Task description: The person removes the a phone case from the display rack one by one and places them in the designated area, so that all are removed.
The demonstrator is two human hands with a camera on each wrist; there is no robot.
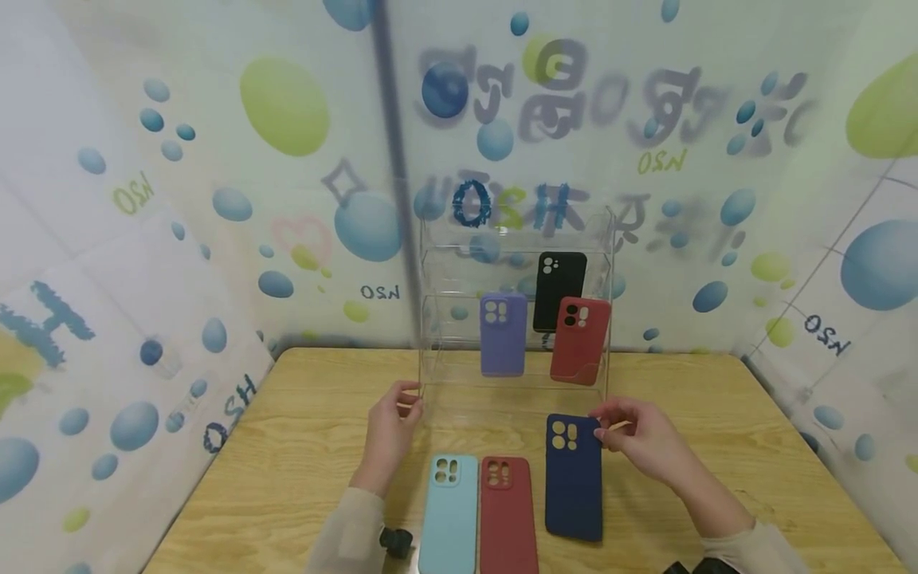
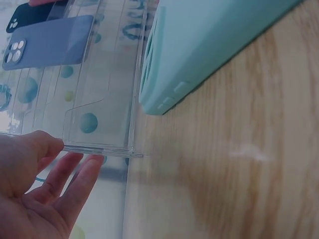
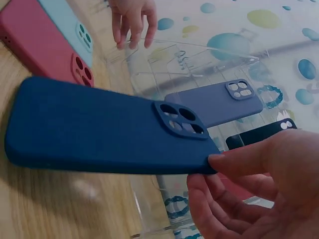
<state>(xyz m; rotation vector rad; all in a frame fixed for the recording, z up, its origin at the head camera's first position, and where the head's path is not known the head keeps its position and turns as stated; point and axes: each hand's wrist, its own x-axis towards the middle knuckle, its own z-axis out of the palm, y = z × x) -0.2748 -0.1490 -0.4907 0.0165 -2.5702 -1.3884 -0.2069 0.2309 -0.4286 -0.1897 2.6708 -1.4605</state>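
My right hand (image 1: 641,438) pinches a dark blue phone case (image 1: 574,478) by its top corner, beside the camera cutouts. In the right wrist view this blue case (image 3: 94,129) is tilted above the wooden table. At the left side of a clear acrylic display rack (image 1: 459,399), my left hand (image 1: 393,426) holds the edge of the side panel, thumb on one face and fingers on the other. A purple phone case (image 1: 504,339), a black one (image 1: 559,287) and a red one (image 1: 581,343) stand on the rack's tiers.
A light blue phone case (image 1: 449,518) and a dark red one (image 1: 509,518) lie side by side on the wooden table (image 1: 287,446) in front of the rack. Behind the rack hangs a patterned curtain (image 1: 301,199) with bubbles, which also runs along both sides.
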